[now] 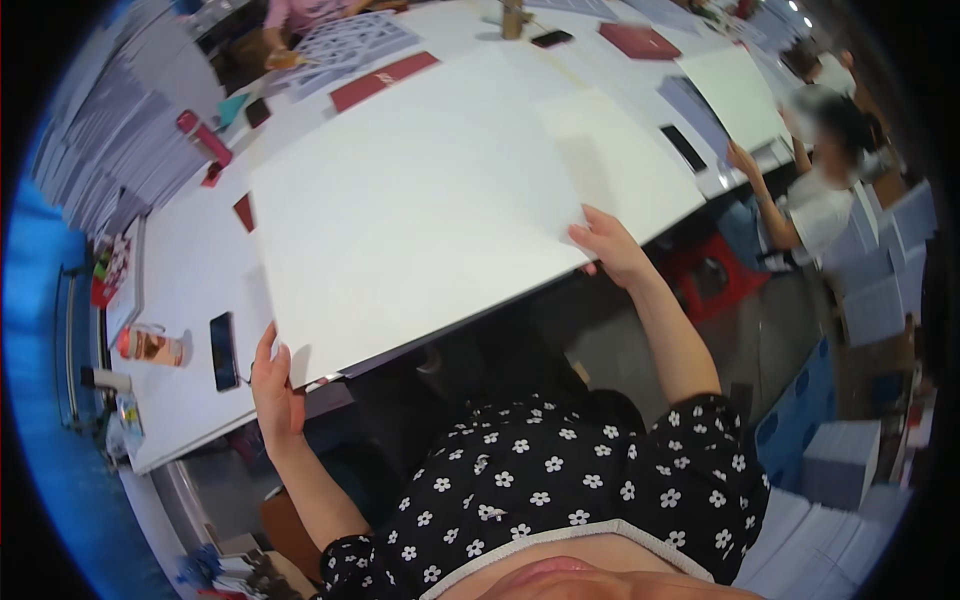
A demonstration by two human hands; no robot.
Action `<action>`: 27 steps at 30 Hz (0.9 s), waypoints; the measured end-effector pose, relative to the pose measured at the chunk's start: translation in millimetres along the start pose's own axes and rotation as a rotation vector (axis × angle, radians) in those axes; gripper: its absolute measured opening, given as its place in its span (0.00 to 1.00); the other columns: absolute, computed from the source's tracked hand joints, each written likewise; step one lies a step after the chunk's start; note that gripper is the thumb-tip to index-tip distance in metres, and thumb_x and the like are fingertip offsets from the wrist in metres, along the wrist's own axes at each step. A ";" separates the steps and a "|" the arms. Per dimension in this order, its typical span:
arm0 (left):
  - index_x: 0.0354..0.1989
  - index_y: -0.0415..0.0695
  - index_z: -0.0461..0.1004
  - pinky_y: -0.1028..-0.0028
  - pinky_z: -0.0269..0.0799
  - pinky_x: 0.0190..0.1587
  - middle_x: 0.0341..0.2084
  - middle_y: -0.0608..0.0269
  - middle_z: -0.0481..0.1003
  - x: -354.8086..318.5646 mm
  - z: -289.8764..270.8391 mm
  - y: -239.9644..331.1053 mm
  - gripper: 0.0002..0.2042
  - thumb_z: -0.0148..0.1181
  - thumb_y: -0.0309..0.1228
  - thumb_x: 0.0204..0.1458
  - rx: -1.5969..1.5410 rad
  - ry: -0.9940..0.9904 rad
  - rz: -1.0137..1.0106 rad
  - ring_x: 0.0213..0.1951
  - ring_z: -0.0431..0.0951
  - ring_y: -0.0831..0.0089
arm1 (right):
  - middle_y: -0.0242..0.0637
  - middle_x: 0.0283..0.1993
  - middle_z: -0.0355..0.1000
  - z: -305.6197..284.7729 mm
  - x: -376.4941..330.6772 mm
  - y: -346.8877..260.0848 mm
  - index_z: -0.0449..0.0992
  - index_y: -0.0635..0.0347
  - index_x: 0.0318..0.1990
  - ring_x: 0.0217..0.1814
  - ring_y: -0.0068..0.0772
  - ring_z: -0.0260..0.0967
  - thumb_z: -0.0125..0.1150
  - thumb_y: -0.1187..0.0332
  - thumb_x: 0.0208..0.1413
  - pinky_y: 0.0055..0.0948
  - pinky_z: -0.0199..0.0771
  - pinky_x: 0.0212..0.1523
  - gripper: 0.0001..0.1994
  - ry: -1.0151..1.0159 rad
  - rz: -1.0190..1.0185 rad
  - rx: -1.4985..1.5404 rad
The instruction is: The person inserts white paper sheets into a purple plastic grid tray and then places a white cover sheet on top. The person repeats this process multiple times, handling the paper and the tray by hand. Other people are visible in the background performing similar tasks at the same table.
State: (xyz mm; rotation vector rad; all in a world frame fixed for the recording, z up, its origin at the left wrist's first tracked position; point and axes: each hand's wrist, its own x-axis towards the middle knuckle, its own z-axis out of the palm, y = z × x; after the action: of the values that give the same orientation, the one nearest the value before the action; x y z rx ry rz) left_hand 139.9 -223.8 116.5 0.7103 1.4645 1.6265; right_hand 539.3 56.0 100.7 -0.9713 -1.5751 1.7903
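A large white sheet of paper or card point(410, 220) spans the space between my two hands, over the near part of the white table. My left hand point(277, 385) grips its near left corner, thumb upright along the edge. At the near right edge, my right hand point(612, 246) pinches the sheet, thumb on top and the other fingers mostly hidden beneath. The sheet casts a shadow on a second pale sheet point(640, 165) lying to its right. Whether more sheets lie under the held one, I cannot tell.
A phone point(224, 352) and a printed cup point(152, 345) stand left on the table point(190, 400). Tall paper stacks point(130, 120) rise behind a pink bottle point(204, 137). A red strip point(385, 81) lies beyond. At right, a co-worker point(815, 190) holds another sheet point(735, 98); a red stool point(715, 275) stands below.
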 end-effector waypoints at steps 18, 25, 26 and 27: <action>0.63 0.40 0.58 0.75 0.71 0.21 0.44 0.55 0.74 24.8 37.1 -35.0 0.20 0.51 0.24 0.63 0.063 0.039 0.049 0.32 0.77 0.70 | 0.45 0.55 0.76 -45.8 26.5 65.5 0.77 0.67 0.53 0.57 0.36 0.73 0.68 0.66 0.52 0.29 0.71 0.57 0.22 0.174 -0.150 -0.401; 0.63 0.42 0.58 0.76 0.71 0.21 0.45 0.57 0.74 28.6 36.7 -39.9 0.20 0.51 0.25 0.63 0.075 0.034 0.036 0.34 0.78 0.72 | 0.41 0.42 0.81 -48.5 30.2 69.0 0.79 0.56 0.55 0.43 0.29 0.77 0.66 0.67 0.52 0.28 0.73 0.47 0.21 0.151 -0.075 -0.502; 0.63 0.42 0.58 0.77 0.71 0.21 0.45 0.58 0.74 28.3 37.5 -40.2 0.20 0.51 0.25 0.63 0.075 0.043 0.035 0.34 0.78 0.73 | 0.40 0.41 0.81 -47.9 30.7 69.6 0.79 0.57 0.55 0.42 0.27 0.76 0.66 0.68 0.52 0.26 0.72 0.47 0.20 0.149 -0.073 -0.502; 0.63 0.42 0.58 0.77 0.71 0.21 0.45 0.58 0.75 28.5 38.0 -40.8 0.21 0.52 0.25 0.63 0.075 0.051 0.035 0.34 0.78 0.73 | 0.39 0.40 0.80 -47.8 31.0 69.9 0.79 0.57 0.55 0.41 0.25 0.74 0.66 0.70 0.52 0.25 0.71 0.47 0.20 0.148 -0.072 -0.504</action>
State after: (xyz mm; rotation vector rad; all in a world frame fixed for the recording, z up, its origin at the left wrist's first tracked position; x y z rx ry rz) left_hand 165.4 -180.0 79.7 0.7451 1.5640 1.6342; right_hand 563.6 97.8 24.6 -1.2193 -1.9794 1.2586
